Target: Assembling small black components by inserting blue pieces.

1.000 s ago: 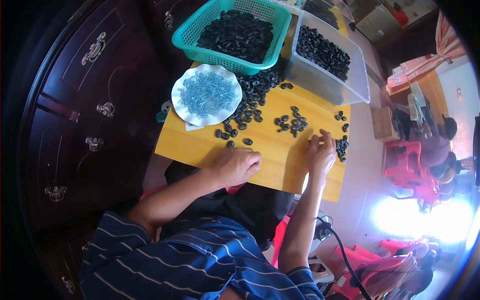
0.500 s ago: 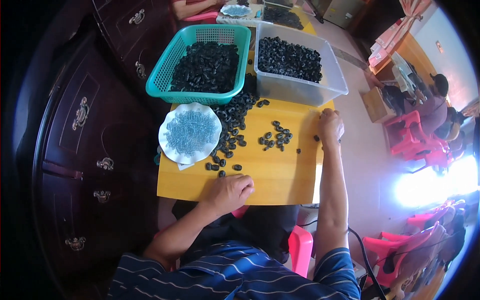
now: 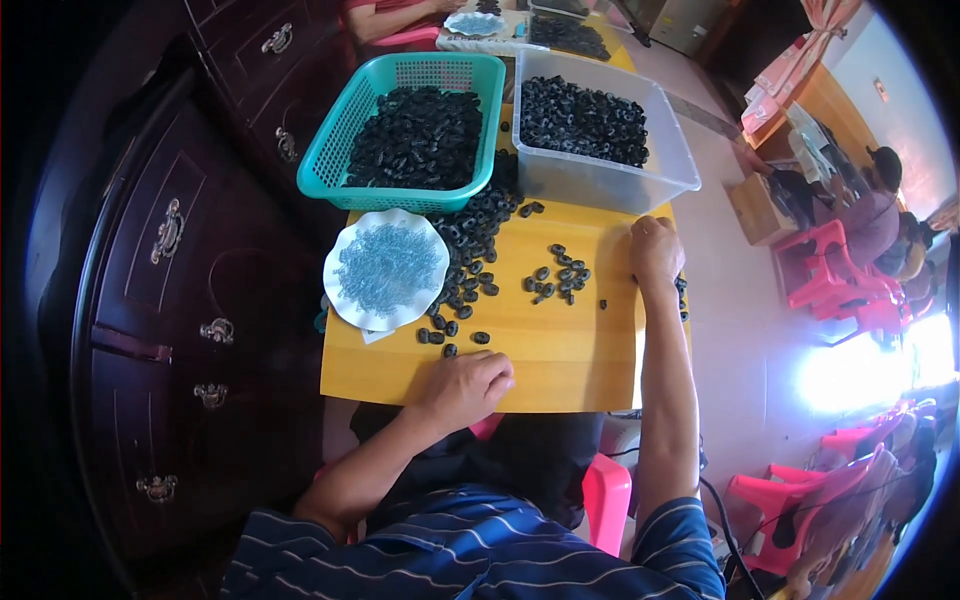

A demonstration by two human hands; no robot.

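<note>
My left hand (image 3: 464, 387) rests at the front edge of the yellow table (image 3: 560, 370), fingers curled in; whatever it may hold is hidden. A few small black oval pieces with holes (image 3: 437, 337) lie just beyond it. My right hand (image 3: 656, 250) is closed at the table's right edge, below the clear bin; its fingertips are hidden. A small loose group of black pieces (image 3: 558, 272) lies to its left, with a single tiny piece (image 3: 603, 304) nearer. A white wavy-rimmed plate (image 3: 336, 306) of small clear bluish pieces stands on the left.
A green perforated basket (image 3: 318, 165) and a clear plastic bin (image 3: 600, 190), both holding black pieces, stand at the back. A heap of black pieces (image 3: 478, 225) spills between plate and basket. Dark drawers (image 3: 150, 330) line the left. People and pink chairs (image 3: 830, 260) are at right.
The view has shifted slightly, so everything sits a little further right. More black pieces show beside my right forearm, past the table edge. My left hand stays in place.
</note>
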